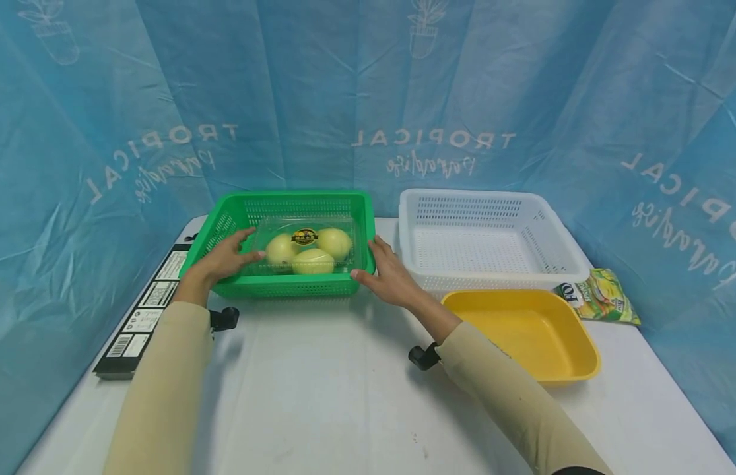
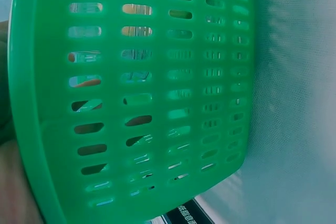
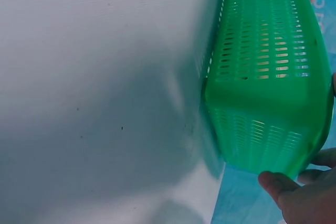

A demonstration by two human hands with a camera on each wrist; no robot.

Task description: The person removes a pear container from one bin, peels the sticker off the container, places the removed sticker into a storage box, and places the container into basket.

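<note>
Head view: left hand point(image 1: 226, 256) and right hand point(image 1: 393, 276), unclenched, flank green basket point(image 1: 290, 286) (slotted plastic).

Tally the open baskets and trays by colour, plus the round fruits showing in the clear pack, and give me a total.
Green basket: 1
White basket: 1
Yellow tray: 1
Round fruits: 3
Total: 6
</note>
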